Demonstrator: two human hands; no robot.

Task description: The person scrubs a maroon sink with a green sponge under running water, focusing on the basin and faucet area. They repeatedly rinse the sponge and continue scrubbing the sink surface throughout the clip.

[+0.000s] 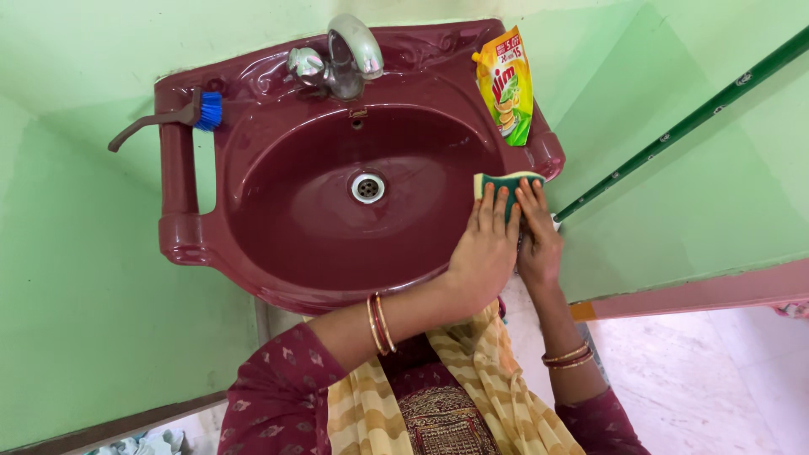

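both hands grasp the sponge [506, 187] at the right rim of the sink [278, 253]: left hand [484, 248] flat over it, right hand [538, 236] beside. pouch [506, 84] above on the rim; brush [181, 116] on the left rim; tap [350, 52] at the back.

Sleeves: maroon, small pale dotted motifs, ending above the elbows.
Scarf: cream and mustard stripes, hanging down the chest between the arms.
Front panel: gold embroidery on maroon, below the scarf.
Left hand [482, 253]: gold-and-red bangles at the wrist.
Right hand [538, 240]: similar bangles at the wrist.
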